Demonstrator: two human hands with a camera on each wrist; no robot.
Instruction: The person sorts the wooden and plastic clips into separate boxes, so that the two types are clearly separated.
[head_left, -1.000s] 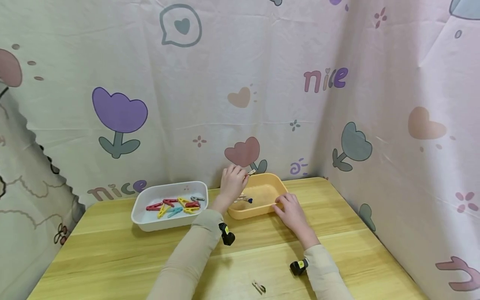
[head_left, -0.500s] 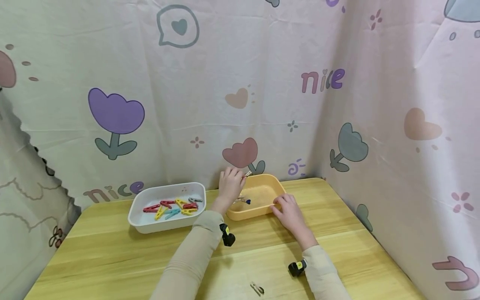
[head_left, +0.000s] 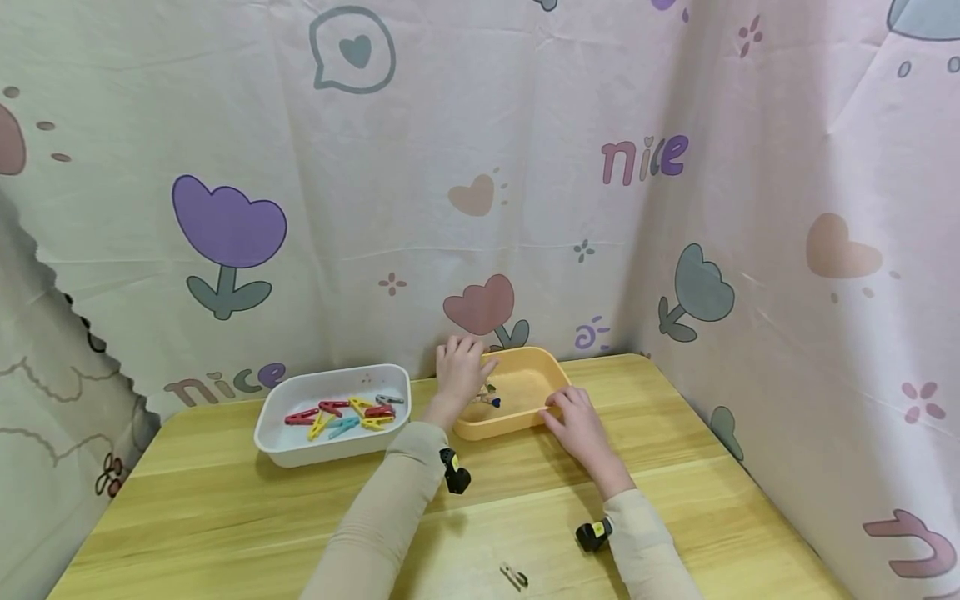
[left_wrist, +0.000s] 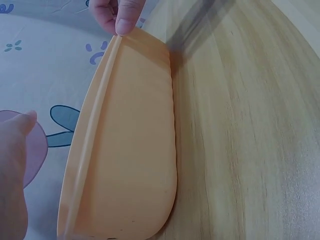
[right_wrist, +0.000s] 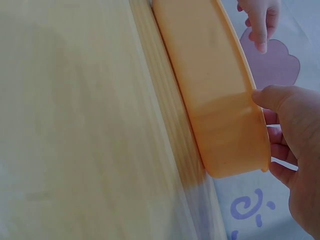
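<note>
My left hand (head_left: 459, 371) hovers over the left end of the yellow bin (head_left: 501, 427), its fingers spread and nothing held. Below it lie a few small wooden clothespins (head_left: 491, 402), one with a dark blue end; the hand partly hides them. At the bin's front right corner, my right hand (head_left: 581, 425) pinches the rim, with the thumb outside and the fingers inside. The right wrist view shows this right hand (right_wrist: 300, 140) on the rim up close. In the left wrist view only the thumb side of the left hand (left_wrist: 12, 170) shows, apart from the bin.
To the left stands a white tray (head_left: 330, 450) holding several red, yellow, blue and grey plastic clips (head_left: 345, 423). A wooden clothespin (head_left: 514, 576) lies near the front of the wooden table (head_left: 225, 517). A patterned curtain (head_left: 360, 183) hangs right behind both containers.
The left hand has let go of a wooden clothespin, which now lies in the yellow bin, and its fingers have spread. The right hand keeps its hold on the rim.
</note>
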